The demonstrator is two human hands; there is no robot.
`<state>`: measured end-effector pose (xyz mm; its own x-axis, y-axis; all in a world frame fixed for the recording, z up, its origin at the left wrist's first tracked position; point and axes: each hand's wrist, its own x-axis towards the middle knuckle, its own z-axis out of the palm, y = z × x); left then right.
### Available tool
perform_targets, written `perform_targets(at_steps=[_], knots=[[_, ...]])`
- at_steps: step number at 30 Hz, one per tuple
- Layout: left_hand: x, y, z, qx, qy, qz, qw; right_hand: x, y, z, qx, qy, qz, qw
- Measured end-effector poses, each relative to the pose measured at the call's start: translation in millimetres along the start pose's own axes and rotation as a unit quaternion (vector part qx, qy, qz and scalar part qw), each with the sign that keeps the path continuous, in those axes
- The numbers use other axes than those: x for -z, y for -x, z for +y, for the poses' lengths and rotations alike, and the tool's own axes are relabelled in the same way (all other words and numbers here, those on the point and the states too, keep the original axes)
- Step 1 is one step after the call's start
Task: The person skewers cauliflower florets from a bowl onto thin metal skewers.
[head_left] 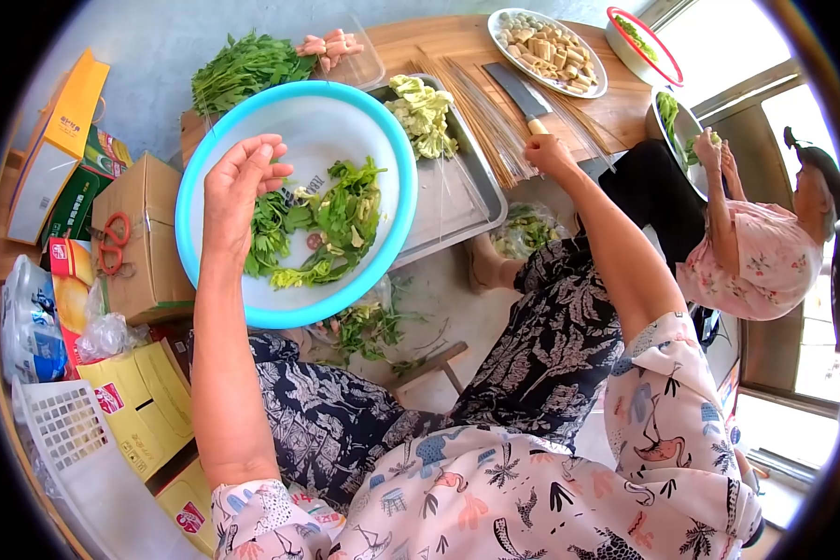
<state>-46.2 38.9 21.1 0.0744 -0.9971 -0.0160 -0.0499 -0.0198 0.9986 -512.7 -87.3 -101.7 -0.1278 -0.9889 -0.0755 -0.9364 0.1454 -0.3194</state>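
Observation:
My left hand (243, 173) is raised over the left side of a basin (400, 205) with a blue rim. Its fingers are loosely bent and apart, with nothing visible in them. Torn green leaves (341, 224) lie inside the basin, partly hidden by this hand. My right hand (553, 155) is closed at the handle end of a kitchen knife (515, 93), among long thin bamboo skewers (471, 107). What its fingers grip is hidden. Beside the basin, a metal tray (448, 224) carries pale green leafy vegetable pieces (422, 117).
Leafy greens (252, 70) and pink sausage pieces (331, 47) lie at the back. An oval plate (599, 70) holds cut food. At right, another person (756, 247) handles greens over a bowl (686, 121). Boxes (135, 224) and orange-handled scissors (114, 245) stand left.

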Motion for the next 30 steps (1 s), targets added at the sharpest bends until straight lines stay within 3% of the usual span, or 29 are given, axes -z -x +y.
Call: perform_targets(at_steps=[2,7,9,10,13,15,19,24,30], knots=[[0.0,0.8,0.1,-0.001,0.008,-0.003,1.000,23.4,11.1,-13.5,-0.063,-0.147,-0.173,0.972],[-0.4,2.4,-1.0,-0.011,0.024,-0.007,1.000,60.6,48.3,-40.8,-0.086,-0.276,-0.240,0.927],[-2.0,4.0,-0.3,-0.017,0.031,-0.008,0.999,71.8,59.7,-48.7,-0.173,-0.396,-0.248,0.867],[-3.2,4.8,-0.1,-0.013,0.034,-0.014,0.999,79.1,69.0,-53.2,-0.170,-0.395,-0.245,0.869],[-9.0,8.5,-0.4,-0.010,0.046,-0.018,0.999,95.4,106.4,-64.0,-0.181,-0.642,-0.346,0.659],[-13.3,10.2,-2.3,-0.002,0.056,-0.051,0.997,99.7,136.3,-76.2,-0.140,-0.664,-0.363,0.638],[-28.4,17.1,-6.5,0.039,0.069,-0.107,0.991,105.3,203.1,-125.7,-0.057,-0.638,-0.302,0.706],[-46.7,29.0,-9.3,0.118,0.216,-0.153,0.957,90.1,248.1,-172.8,0.018,-0.521,-0.362,0.772],[-28.3,26.2,-9.9,0.105,0.320,-0.151,0.929,69.9,249.3,-204.5,0.078,-0.461,-0.431,0.772]])
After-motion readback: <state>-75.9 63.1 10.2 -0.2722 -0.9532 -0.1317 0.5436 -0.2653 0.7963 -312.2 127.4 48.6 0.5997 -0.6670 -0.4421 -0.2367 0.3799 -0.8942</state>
